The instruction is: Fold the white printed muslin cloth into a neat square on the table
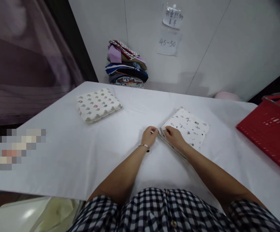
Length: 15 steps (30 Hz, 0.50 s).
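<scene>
A folded white cloth with small grey prints (189,127) lies on the white table (86,154), right of centre. My left hand (149,137), a bracelet at its wrist, pinches the cloth's near-left corner. My right hand (175,137) rests closed on the same corner edge, fingers gripping the layers. A second folded cloth with grey and red spots (97,104) lies apart at the far left of the table, touched by neither hand.
A stack of folded coloured fabrics (126,64) stands against the white wall behind the table. A red plastic basket (273,129) sits at the right edge. Paper notes (170,30) hang on the wall. A purple curtain hangs at left.
</scene>
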{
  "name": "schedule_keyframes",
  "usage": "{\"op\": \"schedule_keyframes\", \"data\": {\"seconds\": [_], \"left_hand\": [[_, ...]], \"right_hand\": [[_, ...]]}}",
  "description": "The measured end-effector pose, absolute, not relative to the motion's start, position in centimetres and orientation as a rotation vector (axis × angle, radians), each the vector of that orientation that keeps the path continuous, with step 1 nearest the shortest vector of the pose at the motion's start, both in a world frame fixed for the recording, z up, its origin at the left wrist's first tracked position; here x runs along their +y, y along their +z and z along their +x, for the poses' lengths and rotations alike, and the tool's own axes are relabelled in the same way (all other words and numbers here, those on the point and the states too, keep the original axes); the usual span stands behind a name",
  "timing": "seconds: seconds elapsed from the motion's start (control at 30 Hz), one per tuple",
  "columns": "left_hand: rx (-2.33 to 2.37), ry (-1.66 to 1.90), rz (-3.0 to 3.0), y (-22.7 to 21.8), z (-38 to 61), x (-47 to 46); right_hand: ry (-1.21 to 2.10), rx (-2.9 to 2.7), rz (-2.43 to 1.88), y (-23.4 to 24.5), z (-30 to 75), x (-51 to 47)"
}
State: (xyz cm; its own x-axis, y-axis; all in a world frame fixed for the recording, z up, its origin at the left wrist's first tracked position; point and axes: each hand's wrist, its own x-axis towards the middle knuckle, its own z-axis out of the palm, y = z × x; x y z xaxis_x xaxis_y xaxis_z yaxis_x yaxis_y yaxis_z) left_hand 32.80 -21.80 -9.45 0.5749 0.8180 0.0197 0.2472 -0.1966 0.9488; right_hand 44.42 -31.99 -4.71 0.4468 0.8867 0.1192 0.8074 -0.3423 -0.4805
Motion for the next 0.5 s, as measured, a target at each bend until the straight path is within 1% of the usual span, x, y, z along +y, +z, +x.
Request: {"op": "schedule_keyframes", "data": {"seconds": [0.27,0.5], "left_hand": [[0.914,0.611,1.846,-8.4,33.0,-22.2],[0.848,0.550,1.596,-8.5,33.2,-21.7]], "right_hand": [[0.212,-1.395,-2.168,-4.9,44.4,-32.2],[0.128,-1.469,-2.266,-4.3,43.4,-31.8]]}}
